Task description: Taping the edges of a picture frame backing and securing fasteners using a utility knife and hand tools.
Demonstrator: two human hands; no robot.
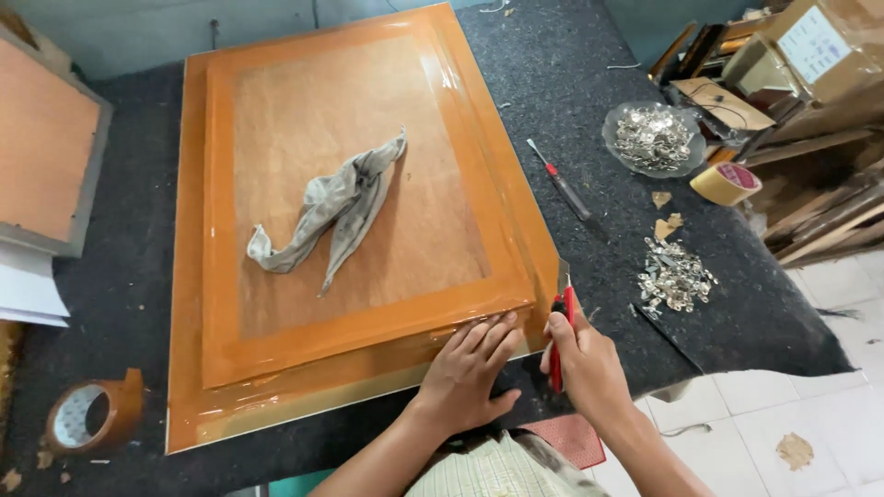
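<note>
Pressing flat on the near right corner of a large board (368, 221) wrapped in glossy orange-brown tape, the left hand (470, 368) lies palm down with its fingers spread and close together, holding nothing. At about three o'clock from it, just beside it, the right hand (585, 354) is closed around a red utility knife (562, 317), whose blade points up toward twelve o'clock and meets the board's right corner edge. The board (a smaller panel stacked on a wider one, both under the same shiny wrap) lies on a dark felt-covered table (571, 83), and a crumpled grey rag (336, 207) rests on its bare wooden middle, at roughly eleven o'clock from the hands. At one o'clock from the knife lies a loose heap of small metal hangers (675, 276), and farther in the same direction a glass bowl (652, 138) holds more of them. A thin red-handled tool (559, 179) lies between board and bowl. A roll of tan tape (726, 182) sits at two o'clock, near the table's right edge; another roll of brown tape (92, 414) sits at nine o'clock, well apart from the hands.
</note>
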